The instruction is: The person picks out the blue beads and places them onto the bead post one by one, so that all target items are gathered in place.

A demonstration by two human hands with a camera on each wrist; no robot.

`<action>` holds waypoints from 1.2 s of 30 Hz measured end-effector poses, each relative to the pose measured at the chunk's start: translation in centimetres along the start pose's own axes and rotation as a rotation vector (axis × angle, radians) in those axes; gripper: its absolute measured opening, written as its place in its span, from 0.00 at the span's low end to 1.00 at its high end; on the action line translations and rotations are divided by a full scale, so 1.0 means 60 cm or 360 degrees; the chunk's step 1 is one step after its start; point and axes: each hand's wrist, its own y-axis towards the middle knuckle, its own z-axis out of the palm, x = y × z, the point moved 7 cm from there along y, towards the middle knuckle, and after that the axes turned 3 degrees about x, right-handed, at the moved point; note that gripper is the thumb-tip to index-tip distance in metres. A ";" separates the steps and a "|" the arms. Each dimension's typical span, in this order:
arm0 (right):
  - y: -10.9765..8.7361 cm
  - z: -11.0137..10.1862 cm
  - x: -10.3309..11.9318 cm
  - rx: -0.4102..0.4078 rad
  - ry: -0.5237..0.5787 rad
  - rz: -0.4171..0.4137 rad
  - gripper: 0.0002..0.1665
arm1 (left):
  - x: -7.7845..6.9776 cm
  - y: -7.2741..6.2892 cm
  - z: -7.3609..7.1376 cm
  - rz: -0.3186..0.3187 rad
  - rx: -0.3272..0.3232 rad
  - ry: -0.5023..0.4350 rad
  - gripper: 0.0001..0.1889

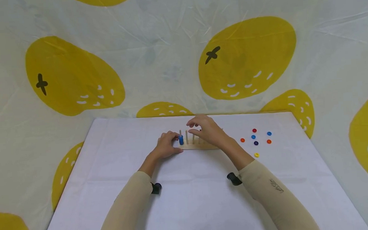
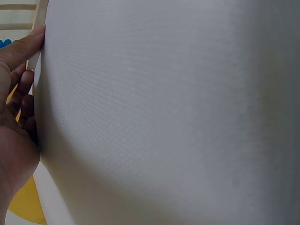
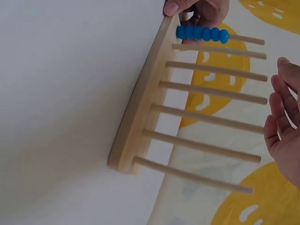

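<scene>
A wooden peg rack [image 3: 140, 98] has a long flat base with a row of upright pegs. Several blue beads [image 3: 201, 33] are stacked on the peg at its left end; the other pegs look bare in the right wrist view. My left hand [image 1: 166, 144] grips that end of the base, thumb on the near side, fingers behind. Above the pegs is my right hand [image 1: 206, 129], its fingers loosely bent and a gap between thumb and forefinger. In the right wrist view its fingertips [image 3: 282, 63] are beside the peg tips. A small dark red spot shows under this hand in the head view.
Right of the rack, several loose beads lie on the white tabletop [image 1: 188, 198], among them a red bead [image 1: 254, 130], a dark blue bead [image 1: 256, 143] and a yellow bead [image 1: 256, 155]. A fruit-patterned cloth [image 1: 165, 60] hangs behind the table's back edge.
</scene>
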 end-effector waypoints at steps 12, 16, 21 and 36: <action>-0.062 -0.061 -0.040 -0.0183 -0.0035 0.0078 0.17 | -0.001 0.002 0.000 0.0014 -0.0004 -0.0034 0.32; -0.085 -0.087 -0.065 -0.0278 -0.0051 0.0065 0.18 | -0.002 0.003 0.000 0.0008 -0.0001 -0.0040 0.32; -0.113 -0.108 -0.106 -0.0349 -0.0080 0.0079 0.17 | -0.002 0.003 -0.002 0.0009 0.0006 -0.0026 0.32; -0.202 -0.144 -0.230 -0.0254 -0.0224 0.0398 0.18 | -0.003 -0.002 -0.002 -0.0006 0.0001 -0.0036 0.32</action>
